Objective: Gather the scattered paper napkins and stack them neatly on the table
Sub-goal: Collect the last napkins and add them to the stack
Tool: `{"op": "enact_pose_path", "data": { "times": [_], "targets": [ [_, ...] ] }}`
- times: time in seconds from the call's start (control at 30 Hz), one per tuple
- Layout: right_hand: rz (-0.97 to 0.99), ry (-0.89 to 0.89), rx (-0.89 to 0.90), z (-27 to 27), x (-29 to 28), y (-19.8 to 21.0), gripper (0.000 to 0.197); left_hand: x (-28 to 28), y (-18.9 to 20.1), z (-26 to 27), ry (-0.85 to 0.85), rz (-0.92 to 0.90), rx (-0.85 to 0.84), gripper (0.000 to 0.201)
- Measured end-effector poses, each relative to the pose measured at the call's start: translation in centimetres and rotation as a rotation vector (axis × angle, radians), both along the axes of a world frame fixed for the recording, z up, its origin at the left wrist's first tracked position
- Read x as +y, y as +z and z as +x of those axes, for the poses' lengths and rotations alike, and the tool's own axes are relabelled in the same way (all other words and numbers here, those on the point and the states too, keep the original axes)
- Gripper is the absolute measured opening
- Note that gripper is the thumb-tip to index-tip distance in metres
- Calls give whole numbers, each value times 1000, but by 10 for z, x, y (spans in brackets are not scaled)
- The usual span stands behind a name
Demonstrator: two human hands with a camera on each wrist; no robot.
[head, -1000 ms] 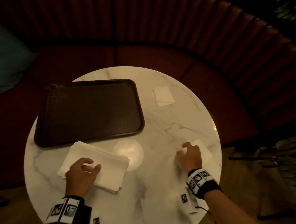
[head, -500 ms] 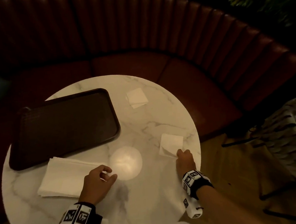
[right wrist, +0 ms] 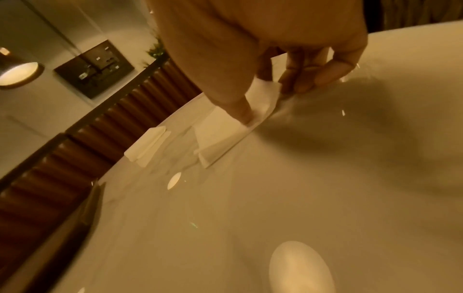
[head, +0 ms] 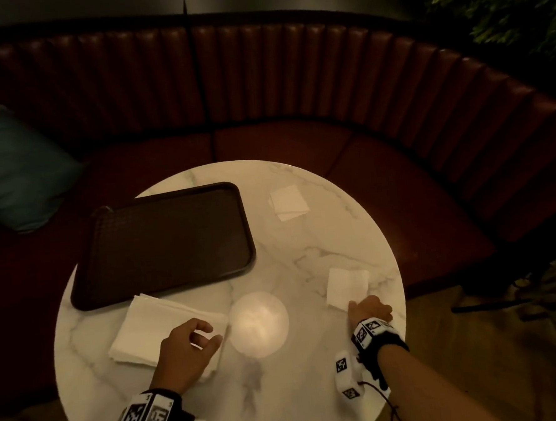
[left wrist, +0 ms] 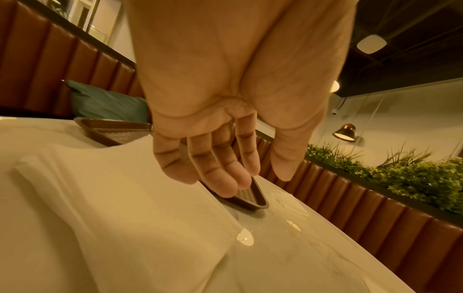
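Note:
A stack of white paper napkins (head: pixel 153 328) (left wrist: pixel 125 208) lies at the front left of the round marble table (head: pixel 313 387). My left hand (head: pixel 201 337) (left wrist: pixel 250 178) hovers over the stack's right end, fingers loosely curled, holding nothing. Near the table's right edge lies a single folded napkin (head: pixel 346 284) (right wrist: pixel 220 136). My right hand (head: pixel 357 306) (right wrist: pixel 265 103) pinches its near corner, thumb on top and fingers at the edge. Another folded napkin (head: pixel 287 203) (right wrist: pixel 148 144) lies flat at the far side of the table.
A dark brown tray (head: pixel 161 243) (left wrist: pixel 120 130) sits empty at the table's back left, just behind the stack. A lamp's bright reflection (head: pixel 259 322) marks the table centre. A red padded bench (head: pixel 327 87) curves round the far side, with a teal cushion (head: pixel 13 168) on it.
My right hand has slid from on top of the single napkin back to its near corner and now pinches it. My left hand has shifted toward the stack's right end.

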State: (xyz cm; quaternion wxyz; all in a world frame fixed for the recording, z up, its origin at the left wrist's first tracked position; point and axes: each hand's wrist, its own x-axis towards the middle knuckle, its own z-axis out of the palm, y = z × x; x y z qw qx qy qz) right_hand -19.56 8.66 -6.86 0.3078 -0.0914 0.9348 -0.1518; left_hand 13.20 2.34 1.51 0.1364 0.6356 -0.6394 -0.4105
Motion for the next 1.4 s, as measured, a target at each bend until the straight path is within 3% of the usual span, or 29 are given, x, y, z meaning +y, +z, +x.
{"op": "enact_pose_path", "data": {
  "times": [0.1, 0.17, 0.23, 0.3, 0.4, 0.47, 0.5, 0.6, 0.67, 0.8, 1.0, 1.13, 1.23, 1.33, 1.4],
  "targets": [
    [-141, 74, -4, 5, -7, 6, 31, -1, 4, 5, 19, -12, 8, 14],
    [-292, 272, -6, 17, -10, 23, 8, -3, 8, 6, 27, -3, 35, 15],
    [-406, 533, -49, 34, -14, 49, 12, -6, 12, 5, 30, 8, 60, 17],
    [-530, 662, -154, 53, -13, 85, 21, -10, 19, 1, 42, 24, 134, 24],
    [-734, 773, -349, 78, -10, 140, 36, -18, 42, -8, 121, 197, 527, 51],
    [-797, 852, -433, 90, -9, 170, 42, -22, 62, -16, 66, 329, 769, 83],
    [-815, 886, -445, 96, -9, 183, 44, -23, 72, -20, 13, 347, 823, 87],
    [-855, 964, -440, 107, -10, 208, 47, -23, 97, -30, -72, 193, 829, 56],
    [-877, 989, -439, 109, -9, 219, 48, -24, 104, -29, -11, 119, 827, 40],
    [-939, 996, -468, 106, -6, 229, 39, -25, 104, -18, 27, 121, 847, 29],
    [-963, 1009, -368, 104, -9, 219, 28, -20, 102, -16, 48, 109, 834, 25],
    [-1025, 968, -172, 109, -15, 209, 16, -19, 104, -18, 3, 118, 852, 29],
    [-1112, 823, -221, 112, -21, 202, 14, -21, 104, -17, 15, 109, 907, 47],
    [-1066, 762, -286, 112, -21, 197, 46, -27, 98, -11, -12, 196, 984, 83],
    [-974, 831, -319, 111, -21, 198, 47, -27, 96, -8, -141, 175, 954, 98]
  ]
}}
